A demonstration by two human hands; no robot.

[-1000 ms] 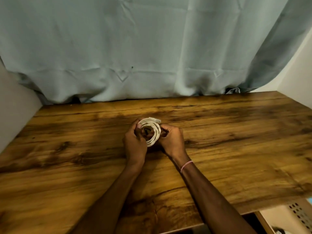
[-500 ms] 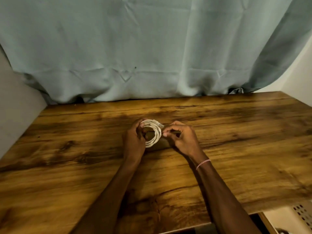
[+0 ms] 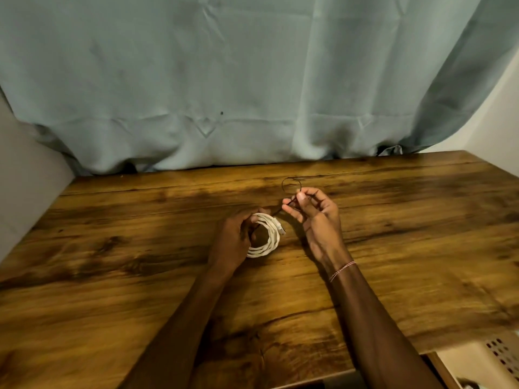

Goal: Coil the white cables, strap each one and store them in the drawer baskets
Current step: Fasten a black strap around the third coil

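Item: one white braided cable (image 3: 271,238), wound into a flat round coil of several turns, standing tilted on edge on the dark, rustic-grained wooden table top (image 3: 407,220), near its middle; a pale connector plug (image 3: 280,229) shows at the coil's right side. Left hand (image 3: 231,240): fingers curled round the coil's left portion, gripping it. Right hand (image 3: 316,217): raised just right of the coil, thumb and forefinger pinching a thin dark strap (image 3: 282,187); remaining fingers loosely bent. The strap runs from the coil's upper edge to the pinch and arcs into a small loop beyond the fingertips. Right wrist: red-and-white thread bracelet (image 3: 342,271). Backdrop: creased blue-grey fabric curtain (image 3: 252,80). Lower right corner, below the table edge: cream perforated plastic basket (image 3: 502,357), partly in view.
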